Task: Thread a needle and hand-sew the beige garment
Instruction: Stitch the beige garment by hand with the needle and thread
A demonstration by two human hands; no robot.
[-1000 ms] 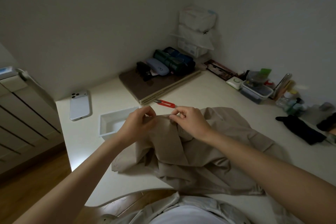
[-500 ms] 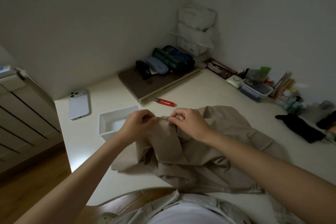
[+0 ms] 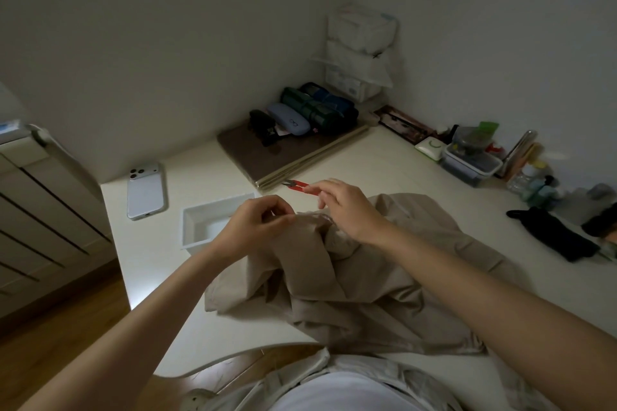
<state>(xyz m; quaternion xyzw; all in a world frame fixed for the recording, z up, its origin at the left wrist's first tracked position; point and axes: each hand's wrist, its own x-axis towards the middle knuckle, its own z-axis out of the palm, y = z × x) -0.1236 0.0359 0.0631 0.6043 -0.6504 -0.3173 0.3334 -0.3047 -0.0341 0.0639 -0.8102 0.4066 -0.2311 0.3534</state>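
Observation:
The beige garment (image 3: 364,277) lies bunched on the white table (image 3: 384,160) in front of me. My left hand (image 3: 257,227) pinches a raised fold of the garment at its top edge. My right hand (image 3: 347,207) hovers just above the cloth to the right of that fold, fingers loosely extended. Its fingertips are at the handle end of the red thread snips (image 3: 295,184), which lie on the table. I cannot make out a needle or thread in either hand.
A white tray (image 3: 200,227) sits left of my left hand, with a white phone (image 3: 146,192) beyond it. A brown board (image 3: 277,157) with cases stands at the back. Containers (image 3: 470,160) and dark cloth (image 3: 554,237) line the right wall.
My right hand has let go of the fabric fold and moved up and to the right towards the red snips. My left hand keeps its pinch on the fold.

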